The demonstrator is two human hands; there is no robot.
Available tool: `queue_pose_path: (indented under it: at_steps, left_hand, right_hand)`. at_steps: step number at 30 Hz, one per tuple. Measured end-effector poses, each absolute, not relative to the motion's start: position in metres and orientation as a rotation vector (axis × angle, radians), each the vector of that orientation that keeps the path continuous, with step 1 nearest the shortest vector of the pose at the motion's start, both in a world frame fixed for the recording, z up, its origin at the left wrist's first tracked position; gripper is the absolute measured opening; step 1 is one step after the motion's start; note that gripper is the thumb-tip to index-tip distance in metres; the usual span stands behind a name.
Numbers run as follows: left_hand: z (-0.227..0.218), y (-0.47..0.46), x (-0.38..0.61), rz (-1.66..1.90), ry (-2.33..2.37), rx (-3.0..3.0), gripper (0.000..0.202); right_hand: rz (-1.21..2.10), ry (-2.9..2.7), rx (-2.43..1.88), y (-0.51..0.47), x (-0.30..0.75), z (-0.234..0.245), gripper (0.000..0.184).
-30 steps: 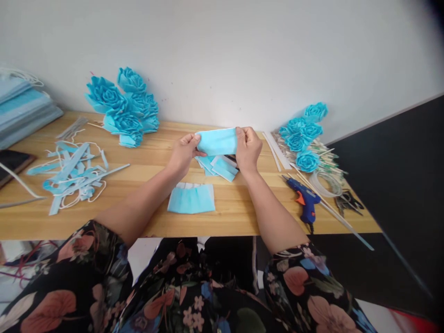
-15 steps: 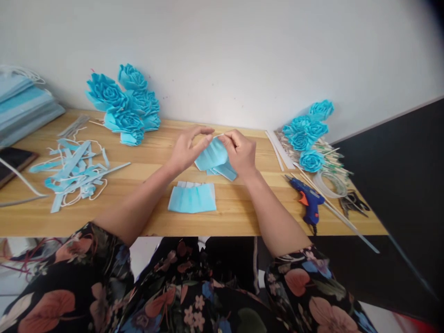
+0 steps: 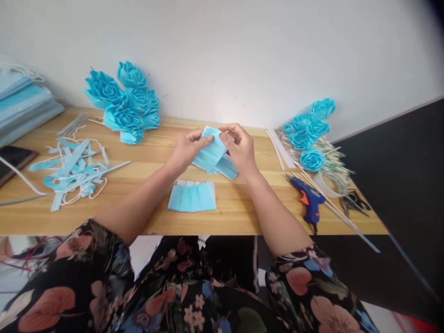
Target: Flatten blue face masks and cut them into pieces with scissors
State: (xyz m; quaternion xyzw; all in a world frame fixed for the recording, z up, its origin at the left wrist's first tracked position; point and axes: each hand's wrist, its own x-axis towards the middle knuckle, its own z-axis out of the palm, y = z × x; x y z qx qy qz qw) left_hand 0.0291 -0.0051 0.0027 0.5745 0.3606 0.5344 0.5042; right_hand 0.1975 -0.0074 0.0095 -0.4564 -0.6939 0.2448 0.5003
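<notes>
Between my two hands is a light-blue piece of face mask fabric [image 3: 210,155], raised above the table. My left hand [image 3: 189,147] pinches its left edge, thumb on the near face. At its upper right side, my right hand [image 3: 239,145] is closed with thumb and fingers on the fabric. Another blue fabric piece [image 3: 227,167] lies just below and behind it, partly covered. Nearer to me, a pleated blue fabric piece [image 3: 192,198] with white layers at its top edge lies flat on the wooden table [image 3: 152,222].
Blue fabric roses [image 3: 128,104] stand at the back left, more roses [image 3: 308,132] at the right. Cut strips and ear loops [image 3: 78,173] lie left, by stacked masks [image 3: 24,108] and a phone [image 3: 14,162]. A glue gun [image 3: 308,196] and pliers-like tool [image 3: 354,202] lie right.
The fabric's top corner has risen into view between my hands. My left fingers have moved from above its top edge to a pinch on its left side.
</notes>
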Motion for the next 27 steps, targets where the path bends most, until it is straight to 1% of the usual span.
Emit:
queue_pose_path:
  at_steps: [3, 6, 10, 13, 16, 19, 22, 25, 27]
  left_hand:
    - [0.001, -0.003, 0.028, 1.353, 0.836, 1.227, 0.029]
    - [0.000, -0.002, 0.029, 1.368, 0.794, 1.181, 0.032]
    - [-0.001, 0.000, 0.031, 1.385, 0.775, 1.147, 0.036]
    - [-0.002, 0.003, 0.030, 1.438, 0.806, 1.112, 0.036]
    - [-0.003, 0.006, 0.029, 1.495, 0.834, 1.080, 0.036]
    - [-0.005, 0.007, 0.029, 1.532, 0.878, 1.056, 0.036]
    - [-0.007, 0.008, 0.028, 1.545, 0.972, 1.055, 0.036]
    - [-0.005, 0.010, 0.025, 1.555, 1.048, 1.080, 0.037]
    - [-0.004, 0.011, 0.024, 1.522, 1.059, 1.116, 0.038]
  right_hand:
    - [0.801, -1.676, -1.018, -0.002, 0.197, 0.007, 0.046]
    - [0.888, -1.713, -1.040, 0.000, 0.195, -0.001, 0.040]
    - [0.790, -1.793, -1.244, 0.000, 0.191, -0.010, 0.032]
    - [0.716, -1.889, -1.257, -0.001, 0.188, -0.012, 0.025]
    - [0.563, -2.009, -1.282, -0.004, 0.183, -0.010, 0.022]
    - [0.440, -2.128, -1.281, -0.008, 0.176, -0.008, 0.024]
    - [0.437, -2.188, -1.204, -0.012, 0.172, -0.006, 0.031]
    - [0.659, -2.167, -1.092, -0.013, 0.178, -0.002, 0.038]
    - [0.846, -2.038, -1.028, -0.010, 0.187, 0.001, 0.048]
